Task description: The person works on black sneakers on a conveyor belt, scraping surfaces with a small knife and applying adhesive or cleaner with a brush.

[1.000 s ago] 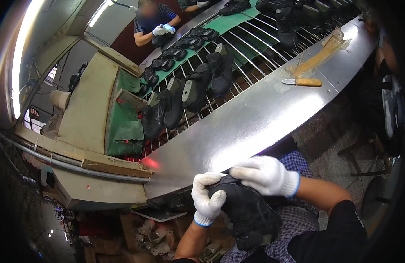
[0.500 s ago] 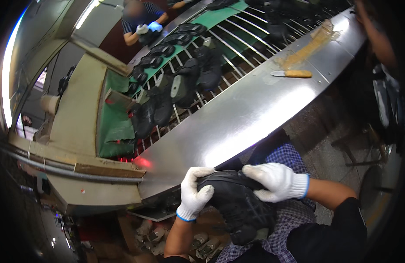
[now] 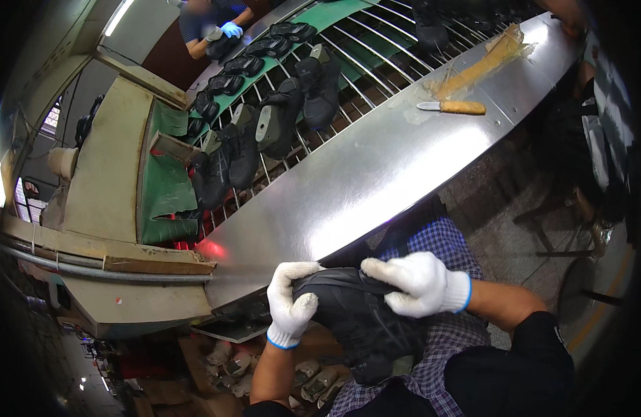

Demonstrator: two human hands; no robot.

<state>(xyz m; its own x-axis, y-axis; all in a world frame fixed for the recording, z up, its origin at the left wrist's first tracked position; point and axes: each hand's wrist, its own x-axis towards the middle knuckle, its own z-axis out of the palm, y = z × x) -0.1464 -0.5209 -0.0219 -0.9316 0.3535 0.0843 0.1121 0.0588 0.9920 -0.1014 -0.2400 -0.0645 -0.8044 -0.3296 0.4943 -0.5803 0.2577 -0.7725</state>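
Black shoe (image 3: 362,321) at lower centre of frame, before checked cloth (image 3: 458,345). Left hand (image 3: 290,304): grip clasped on shoe's upper left end. Right hand (image 3: 426,283): grip pinching its upper right edge. Shoe could twist or drop if either hand slides. Knife (image 3: 454,107), upper right, lies bare-bladed on table (image 3: 359,174); careless reach could cause cut.

Surface (image 3: 376,167) is smooth, glossy metal; knife handle (image 3: 463,108) looks wooden, blade (image 3: 428,106) metal; gloves (image 3: 423,285) are matt knitted cloth; held shoe (image 3: 369,323) looks matt.
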